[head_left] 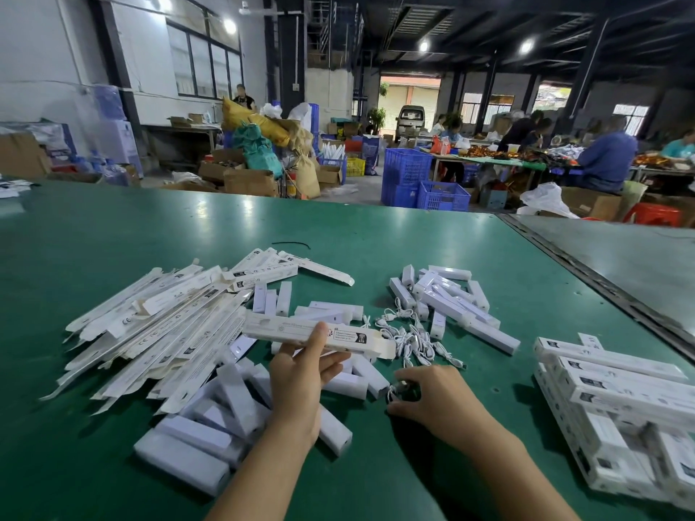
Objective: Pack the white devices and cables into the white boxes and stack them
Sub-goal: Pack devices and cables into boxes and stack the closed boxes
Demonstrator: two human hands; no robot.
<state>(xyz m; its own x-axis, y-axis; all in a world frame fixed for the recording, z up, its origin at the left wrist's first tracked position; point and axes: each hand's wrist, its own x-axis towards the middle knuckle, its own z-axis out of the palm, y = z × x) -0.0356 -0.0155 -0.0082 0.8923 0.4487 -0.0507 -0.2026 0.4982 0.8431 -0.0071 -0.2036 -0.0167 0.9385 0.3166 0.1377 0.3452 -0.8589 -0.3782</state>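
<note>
White box (319,334) pinched between thumb and fingers of left grip (297,377), above loose devices (233,400); coiled cable (400,391) on green bench (376,464), pinched under curled right grip (432,389), just below box's open end.

Flat boxes (158,329) left, packed stack (620,408) right

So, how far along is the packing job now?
Done: a stack of closed boxes sits at the right. In hand: the left hand holds one open-ended box; the right hand grips a coiled cable. To do: many flat boxes, white devices and loose cables.
</note>
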